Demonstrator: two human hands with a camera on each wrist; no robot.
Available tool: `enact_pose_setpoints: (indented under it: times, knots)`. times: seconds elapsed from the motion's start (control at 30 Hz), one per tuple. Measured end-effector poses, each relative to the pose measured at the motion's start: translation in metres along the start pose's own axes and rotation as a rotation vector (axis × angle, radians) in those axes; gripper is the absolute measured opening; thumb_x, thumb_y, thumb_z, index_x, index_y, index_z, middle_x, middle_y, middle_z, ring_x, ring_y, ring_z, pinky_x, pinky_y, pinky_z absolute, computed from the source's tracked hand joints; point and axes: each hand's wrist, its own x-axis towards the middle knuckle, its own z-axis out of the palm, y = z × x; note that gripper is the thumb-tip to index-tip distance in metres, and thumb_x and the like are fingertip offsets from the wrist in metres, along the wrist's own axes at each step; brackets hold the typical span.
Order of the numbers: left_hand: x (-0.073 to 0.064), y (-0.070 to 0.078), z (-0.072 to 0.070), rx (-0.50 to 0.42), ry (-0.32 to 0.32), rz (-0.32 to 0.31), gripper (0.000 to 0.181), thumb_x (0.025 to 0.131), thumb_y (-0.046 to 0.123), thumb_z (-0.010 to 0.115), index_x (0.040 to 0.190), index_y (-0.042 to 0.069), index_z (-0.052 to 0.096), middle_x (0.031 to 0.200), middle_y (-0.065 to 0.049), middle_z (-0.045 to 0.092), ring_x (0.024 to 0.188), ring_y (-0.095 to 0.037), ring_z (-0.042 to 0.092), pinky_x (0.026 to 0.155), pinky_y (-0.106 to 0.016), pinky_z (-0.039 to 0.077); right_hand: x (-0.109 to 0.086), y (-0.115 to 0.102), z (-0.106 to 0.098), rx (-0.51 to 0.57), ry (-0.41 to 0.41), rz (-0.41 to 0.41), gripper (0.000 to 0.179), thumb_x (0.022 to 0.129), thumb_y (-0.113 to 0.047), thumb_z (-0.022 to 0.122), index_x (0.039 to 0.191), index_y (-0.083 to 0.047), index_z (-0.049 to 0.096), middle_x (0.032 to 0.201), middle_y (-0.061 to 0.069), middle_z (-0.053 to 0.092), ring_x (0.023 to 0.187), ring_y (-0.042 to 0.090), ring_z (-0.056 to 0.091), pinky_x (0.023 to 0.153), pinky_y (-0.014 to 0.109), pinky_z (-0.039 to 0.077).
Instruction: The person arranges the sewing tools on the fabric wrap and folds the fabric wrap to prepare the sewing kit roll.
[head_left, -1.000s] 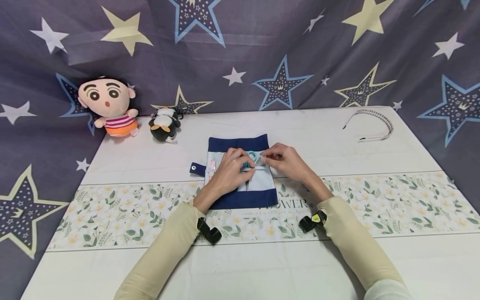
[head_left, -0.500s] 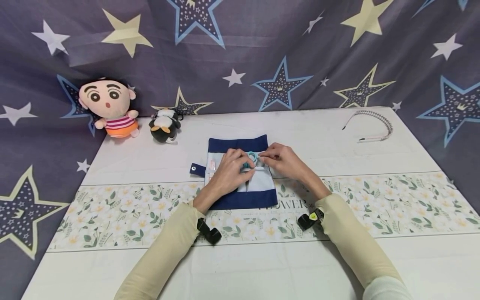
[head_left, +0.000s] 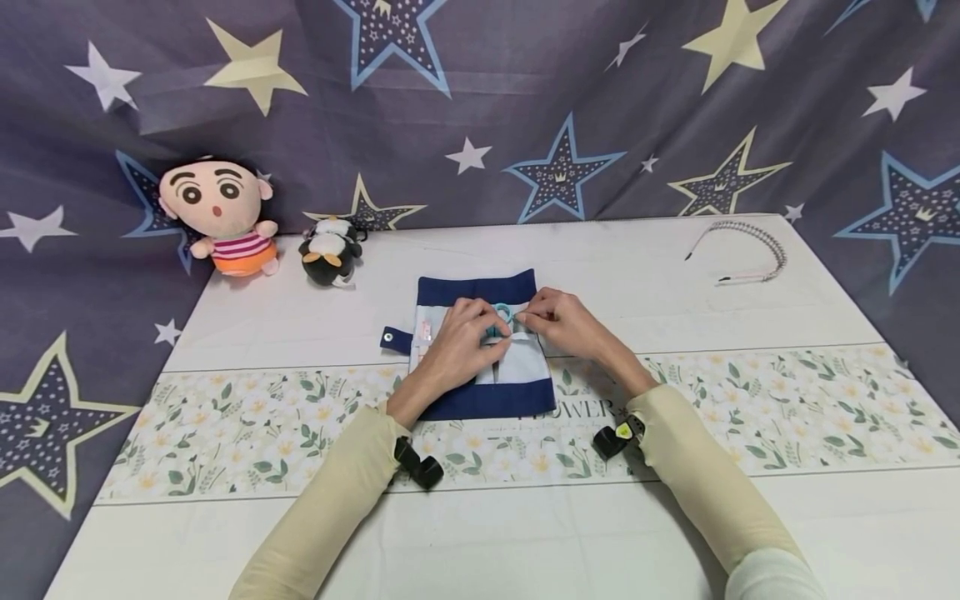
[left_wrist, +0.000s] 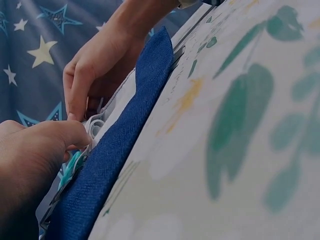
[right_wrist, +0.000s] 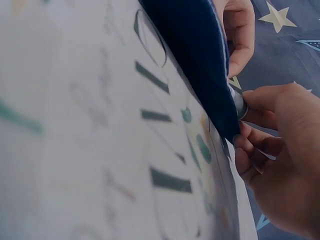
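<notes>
A navy and pale-blue fabric pouch point(head_left: 480, 402) lies unfolded on the table, with a see-through pocket across its middle. Teal-handled scissors point(head_left: 502, 312) stand in that pocket, the blade tip showing lower down. My left hand point(head_left: 467, 337) lies over the pouch and pinches the pocket's white edge point(left_wrist: 95, 125) beside the scissors, its palm covering the pouch's left part. Just right of the scissors, my right hand point(head_left: 562, 321) pinches a small silvery rounded thing point(right_wrist: 240, 106) at the pocket opening; its kind is mostly hidden by the fingers.
A snap tab point(head_left: 395, 338) sticks out from the pouch's left side. Farther back stand a plush doll point(head_left: 232, 217) and a penguin plush point(head_left: 328, 252). A beaded headband point(head_left: 772, 242) lies at the back right. A star-printed curtain point(head_left: 465, 108) hangs behind the table.
My right hand has shifted slightly left towards the scissors and the pocket opening, with the small silvery thing in its fingers. My left hand has stayed in place on the pouch.
</notes>
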Motion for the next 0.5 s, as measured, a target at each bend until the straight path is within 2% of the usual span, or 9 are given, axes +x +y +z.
enact_pose_setpoints:
  times: [0.03,0.13,0.23,0.5]
  knots:
    - [0.0,-0.0001,0.0002,0.0,0.0,0.0,0.007,0.098,0.016,0.072,0.098,0.011,0.076,0.113,-0.011,0.063,0.106,-0.032,0.05,0.095,-0.049,0.039,0.0002,0.0003,0.0004,0.002,-0.001,0.002,0.03,0.105,-0.008,0.061,0.079,-0.002,0.076,0.098,0.01,0.064,0.087,0.022,0.059,0.075,0.039,0.048]
    - [-0.0002,-0.0002,0.0006,0.001,-0.002,-0.004,0.007,0.098,0.016,0.072,0.097,0.011,0.076,0.113,-0.011,0.063,0.106,-0.032,0.05,0.095,-0.049,0.04,-0.0005,0.0009,0.0005,0.013,0.002,0.03,0.02,0.104,-0.008,0.063,0.097,0.001,0.079,0.094,0.009,0.062,0.078,0.022,0.054,0.07,0.036,0.045]
    - [-0.0002,0.0003,0.0003,0.0,-0.002,-0.007,0.007,0.098,0.016,0.072,0.097,0.011,0.076,0.113,-0.011,0.063,0.107,-0.032,0.05,0.095,-0.049,0.04,-0.0015,0.0015,0.0004,0.026,0.01,0.058,0.018,0.104,-0.009,0.064,0.112,0.001,0.077,0.09,0.007,0.061,0.072,0.021,0.049,0.065,0.033,0.041]
    - [-0.0003,0.0018,-0.0008,0.0,0.003,0.001,0.007,0.098,0.016,0.071,0.097,0.011,0.076,0.112,-0.01,0.063,0.106,-0.032,0.05,0.095,-0.049,0.04,-0.0007,0.0016,0.0008,0.029,0.011,0.034,0.014,0.103,-0.008,0.065,0.098,-0.001,0.077,0.081,0.006,0.057,0.069,0.022,0.046,0.065,0.034,0.038]
